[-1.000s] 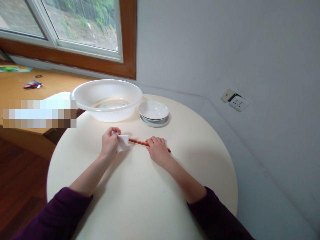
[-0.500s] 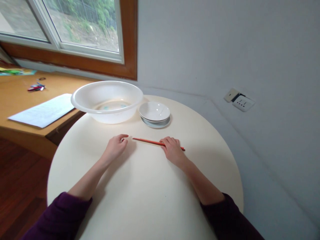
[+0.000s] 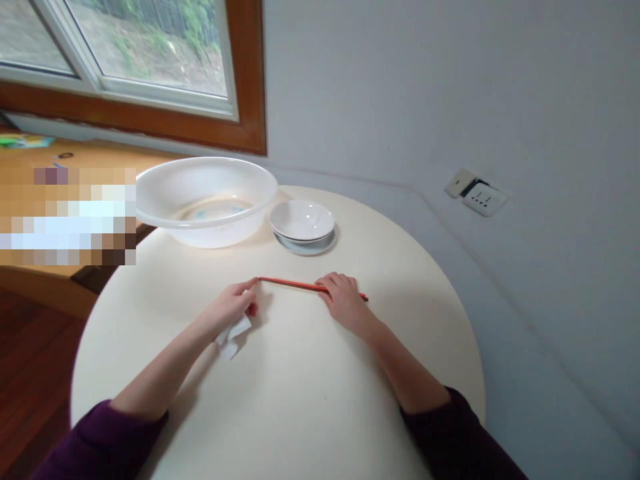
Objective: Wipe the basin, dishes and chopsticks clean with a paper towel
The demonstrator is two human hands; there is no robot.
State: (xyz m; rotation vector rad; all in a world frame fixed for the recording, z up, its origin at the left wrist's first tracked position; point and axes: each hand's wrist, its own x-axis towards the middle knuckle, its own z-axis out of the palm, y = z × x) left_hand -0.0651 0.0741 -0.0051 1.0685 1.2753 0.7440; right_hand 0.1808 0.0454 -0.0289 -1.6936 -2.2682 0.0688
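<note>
Red chopsticks (image 3: pixel 293 285) lie across the round cream table (image 3: pixel 300 400). My right hand (image 3: pixel 343 300) rests closed over their right end, pinning them to the tabletop. My left hand (image 3: pixel 233 307) is at their left tip, one finger touching it, with a crumpled white tissue (image 3: pixel 231 333) held under the palm. Both sleeves are dark purple.
A large translucent white basin (image 3: pixel 205 197) stands at the table's far left, with a stack of small white dishes (image 3: pixel 303 223) beside it on its right. A wooden desk (image 3: pixel 30 267) adjoins on the left below a window. A wall socket (image 3: pixel 477 195) sits on the right wall.
My left hand drew back from the chopsticks, then returned to their tip, and the tissue now shows below the palm. My right hand slid along to the chopsticks' right end.
</note>
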